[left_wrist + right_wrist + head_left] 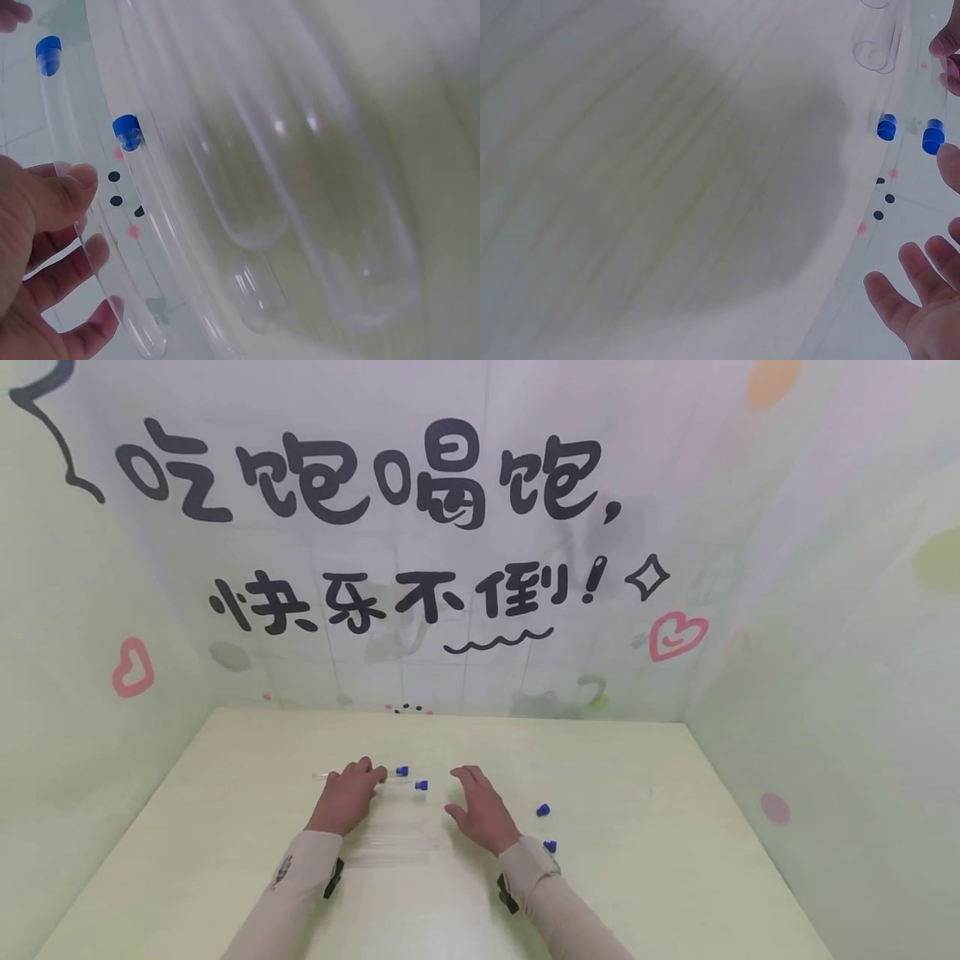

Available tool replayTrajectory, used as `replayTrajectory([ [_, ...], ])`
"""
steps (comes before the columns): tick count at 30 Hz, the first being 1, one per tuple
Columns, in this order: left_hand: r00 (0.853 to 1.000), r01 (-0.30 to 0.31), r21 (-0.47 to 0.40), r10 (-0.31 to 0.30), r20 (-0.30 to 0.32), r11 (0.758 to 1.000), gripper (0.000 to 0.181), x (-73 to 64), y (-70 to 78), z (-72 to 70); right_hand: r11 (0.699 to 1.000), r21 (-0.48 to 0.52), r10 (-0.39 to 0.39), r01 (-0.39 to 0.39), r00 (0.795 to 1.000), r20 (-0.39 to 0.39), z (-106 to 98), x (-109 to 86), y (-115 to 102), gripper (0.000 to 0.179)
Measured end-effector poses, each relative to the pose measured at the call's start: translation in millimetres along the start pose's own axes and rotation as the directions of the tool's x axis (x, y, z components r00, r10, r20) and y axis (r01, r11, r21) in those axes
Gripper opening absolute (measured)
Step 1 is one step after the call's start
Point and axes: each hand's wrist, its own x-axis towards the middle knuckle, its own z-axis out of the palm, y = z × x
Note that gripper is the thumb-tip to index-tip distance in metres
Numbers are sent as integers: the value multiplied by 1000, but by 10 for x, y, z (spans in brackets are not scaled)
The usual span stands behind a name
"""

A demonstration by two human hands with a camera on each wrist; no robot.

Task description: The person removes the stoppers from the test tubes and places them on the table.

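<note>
In the head view my left hand (347, 797) is at the middle left of the table. Thumb and fingers pinch a clear test tube (133, 319) whose blue cap (49, 54) points right in the head view. Just nearer than it lies a second tube (166, 225), also topped by a blue cap (422, 785). Several uncapped tubes (393, 843) lie side by side close to my left wrist. To the right of the capped ends, my right hand (483, 814) hovers with fingers spread and nothing in them.
Two loose blue caps lie right of my right hand, one farther back (543, 810) and one near the cuff (551, 846). White printed walls (450, 681) enclose the pale table (675, 860) at the back and both sides.
</note>
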Motion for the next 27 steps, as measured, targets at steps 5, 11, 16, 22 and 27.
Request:
replayTrajectory([
  [5,1000,-27,4,27,-16,1000,23,0,78,-34,1000,3,16,-16,1000,12,-29,-4,-13,48],
  [11,999,-47,2,47,-13,999,26,29,200,-75,1000,11,11,-11,1000,2,-77,-14,-32,47],
  [16,996,-80,5,81,-46,997,27,23,314,-92,999,30,11,-11,1000,8,-102,-44,-41,46],
  [22,985,-133,43,137,-106,990,25,18,401,-70,998,48,30,-31,999,21,-105,-51,-31,41],
  [27,977,-165,55,171,-127,985,25,9,455,-79,997,62,48,-50,998,34,-117,-45,-27,34],
])
